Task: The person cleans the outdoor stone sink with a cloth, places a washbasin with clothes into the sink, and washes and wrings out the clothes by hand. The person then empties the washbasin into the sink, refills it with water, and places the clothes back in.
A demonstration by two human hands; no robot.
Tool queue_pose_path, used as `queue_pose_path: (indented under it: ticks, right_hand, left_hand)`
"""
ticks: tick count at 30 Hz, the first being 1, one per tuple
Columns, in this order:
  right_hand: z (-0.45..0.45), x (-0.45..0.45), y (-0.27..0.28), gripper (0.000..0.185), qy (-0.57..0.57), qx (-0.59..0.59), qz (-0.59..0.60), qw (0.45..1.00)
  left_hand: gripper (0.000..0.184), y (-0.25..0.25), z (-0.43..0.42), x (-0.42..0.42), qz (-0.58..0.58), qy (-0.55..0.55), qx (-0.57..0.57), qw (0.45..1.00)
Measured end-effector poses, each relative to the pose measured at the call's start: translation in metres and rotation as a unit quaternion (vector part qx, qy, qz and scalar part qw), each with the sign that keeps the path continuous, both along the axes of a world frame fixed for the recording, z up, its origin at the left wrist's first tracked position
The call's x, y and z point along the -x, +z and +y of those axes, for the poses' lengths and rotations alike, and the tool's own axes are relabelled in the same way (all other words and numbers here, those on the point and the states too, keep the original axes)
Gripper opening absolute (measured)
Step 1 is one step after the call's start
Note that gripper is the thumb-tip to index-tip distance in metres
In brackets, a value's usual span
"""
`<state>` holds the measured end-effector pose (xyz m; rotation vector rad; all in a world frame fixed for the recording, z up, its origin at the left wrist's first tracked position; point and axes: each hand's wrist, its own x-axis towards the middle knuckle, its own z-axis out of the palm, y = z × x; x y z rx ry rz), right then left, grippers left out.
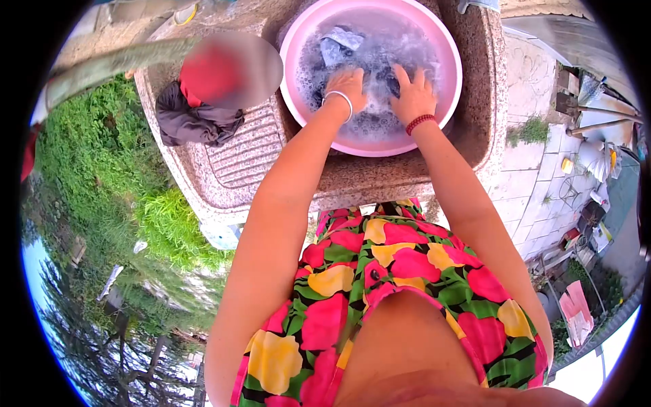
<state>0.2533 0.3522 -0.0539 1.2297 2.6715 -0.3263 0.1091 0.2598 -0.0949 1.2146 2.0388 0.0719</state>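
The step in hand looks to be working a dark, soaked cloth [387,81] in foamy grey wash water [381,124], the cloth lying between the two grips within a round pink plastic basin [457,74]. The right grip [414,98] is spread wide with no visible hold, while the left grip [348,89] bends downward, its hold impossible to tell, with a pale-blue wet fabric patch [338,47] just beyond it. The next move seems to call for both grips closing on submerged cloth.
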Motion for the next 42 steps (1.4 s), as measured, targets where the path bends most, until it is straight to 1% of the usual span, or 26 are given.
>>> queue_pose_path:
  ticks: [1,4,5,6,10,11,12,14,16,18,21,22,24,25,26,28,29,30,33,35,36,37,38,39,40,42]
  right_hand:
    - [-0.009,-0.012,-0.003,0.058,-0.006,0.01,-0.052,0.999]
    - [0.004,-0.009,0.002,0.046,-0.011,0.136,-0.026,0.99]
    - [0.006,-0.008,0.006,0.03,-0.009,0.115,0.028,0.993]
    - [0.008,-0.01,0.012,0.026,-0.01,0.114,0.05,0.992]
    - [0.002,-0.021,0.059,0.017,-0.004,0.089,0.173,0.981]
    - [-0.002,-0.025,0.072,0.017,0.005,0.081,0.218,0.973]
    - [-0.004,-0.029,0.083,0.017,0.015,0.074,0.265,0.961]
    - [-0.007,-0.033,0.109,0.012,0.022,0.055,0.392,0.918]
    - [-0.018,-0.032,0.159,0.009,-0.085,0.228,0.459,0.855]
    - [-0.023,-0.042,0.189,0.007,-0.106,0.287,0.497,0.812]
    - [-0.033,-0.058,0.207,0.006,-0.053,0.346,0.545,0.762]
    - [-0.035,-0.06,0.209,0.007,-0.03,0.357,0.559,0.748]
    - [-0.038,-0.061,0.195,0.012,-0.015,0.414,0.549,0.726]
    - [-0.039,-0.061,0.181,0.013,0.01,0.409,0.526,0.746]
    - [-0.039,-0.061,0.165,0.013,0.035,0.405,0.501,0.764]
    - [-0.042,-0.063,0.13,0.016,0.106,0.369,0.415,0.825]
    - [-0.044,-0.066,0.102,0.021,0.09,0.379,0.389,0.835]
    - [-0.047,-0.064,0.091,0.028,0.074,0.387,0.363,0.844]
    - [-0.056,-0.063,0.09,0.058,-0.023,0.321,0.276,0.905]
    - [-0.055,-0.06,0.106,0.082,0.094,0.156,0.296,0.938]
    - [-0.052,-0.058,0.112,0.094,0.151,0.068,0.303,0.938]
    - [-0.046,-0.061,0.102,0.105,0.14,0.165,0.313,0.925]
    - [-0.043,-0.059,0.102,0.104,0.14,0.221,0.309,0.914]
    - [-0.04,-0.057,0.103,0.102,0.141,0.276,0.303,0.901]
    - [-0.039,-0.055,0.105,0.101,0.143,0.329,0.295,0.886]
    - [-0.045,-0.055,0.114,0.08,0.108,0.291,0.339,0.888]
  left_hand:
    - [0.065,-0.004,-0.016,-0.013,0.06,0.003,-0.069,0.996]
    - [0.067,0.041,-0.032,-0.033,0.025,0.011,-0.013,1.0]
    - [0.066,0.057,-0.035,-0.034,-0.003,0.002,-0.011,1.0]
    - [0.066,0.058,-0.04,-0.036,0.004,0.012,-0.047,0.999]
    - [0.065,0.036,-0.055,-0.053,0.014,0.084,-0.219,0.972]
    - [0.065,0.046,-0.055,-0.056,0.013,0.11,-0.266,0.958]
    - [0.065,0.055,-0.053,-0.057,-0.022,0.115,-0.268,0.956]
    - [0.066,0.077,-0.05,-0.054,-0.088,0.12,-0.267,0.952]
    - [0.068,0.091,-0.047,-0.057,-0.123,0.162,-0.282,0.938]
    - [0.069,0.11,-0.043,-0.058,-0.143,0.214,-0.301,0.918]
    - [0.066,0.136,-0.043,-0.048,-0.117,0.155,-0.435,0.879]
    - [0.065,0.14,-0.042,-0.047,-0.259,0.155,-0.43,0.851]
    - [0.064,0.15,-0.038,-0.042,-0.523,0.145,-0.392,0.743]
    - [0.054,0.156,-0.044,-0.04,-0.622,0.213,-0.355,0.664]
    - [0.049,0.154,-0.046,-0.044,-0.678,0.313,-0.34,0.572]
    - [0.045,0.132,-0.047,-0.046,-0.621,0.411,-0.259,0.615]
    - [0.041,0.1,-0.047,-0.049,-0.58,0.455,-0.223,0.638]
    - [0.034,0.103,-0.051,-0.055,-0.505,0.518,-0.198,0.661]
    - [0.034,0.08,-0.061,-0.061,-0.497,0.482,-0.221,0.687]
    - [0.035,0.082,-0.071,-0.064,-0.461,0.456,-0.241,0.722]
    - [0.039,0.089,-0.072,-0.067,-0.464,0.446,-0.258,0.72]
    - [0.041,0.096,-0.073,-0.069,-0.497,0.426,-0.259,0.711]
    - [0.043,0.123,-0.074,-0.069,-0.529,0.404,-0.26,0.699]
    - [0.048,0.135,-0.073,-0.068,-0.519,0.364,-0.263,0.727]
    - [0.044,0.135,-0.071,-0.07,-0.496,0.356,-0.284,0.74]
    - [0.039,0.148,-0.069,-0.06,-0.498,0.344,-0.289,0.742]
